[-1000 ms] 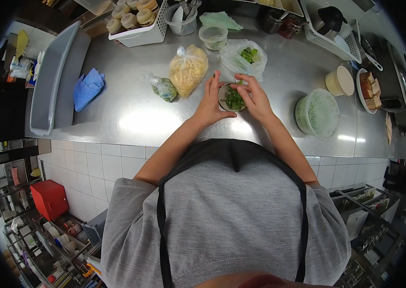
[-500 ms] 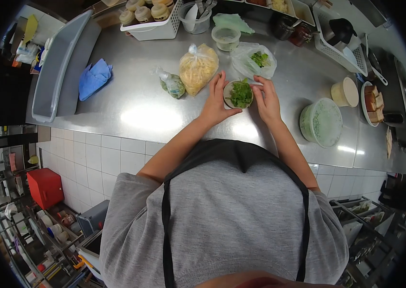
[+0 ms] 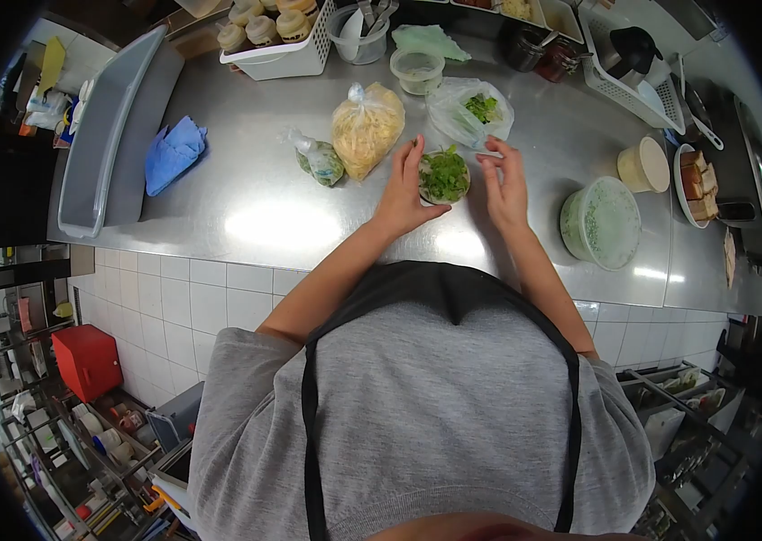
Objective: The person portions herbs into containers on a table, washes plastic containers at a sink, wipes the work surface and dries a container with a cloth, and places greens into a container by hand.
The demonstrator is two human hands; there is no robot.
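Note:
A small round bowl heaped with green leaves stands on the steel counter between my hands. My left hand curves around the bowl's left side, fingers and thumb against its rim. To the right of the bowl, my right hand is apart from it, fingers spread and holding nothing. Beyond the bowl lies an open plastic bag with more green leaves inside. A knotted bag of yellowish pieces and a smaller knotted bag of greens sit left of my left hand.
On the right stand a green-flecked tub, a pale tub and a dish of bread. A blue cloth lies beside a grey bin on the left. Containers and white baskets line the back.
My right hand has moved off the leaves to the right and its fingers have opened. The leaves now stand higher in the bowl. My left hand stays around the bowl.

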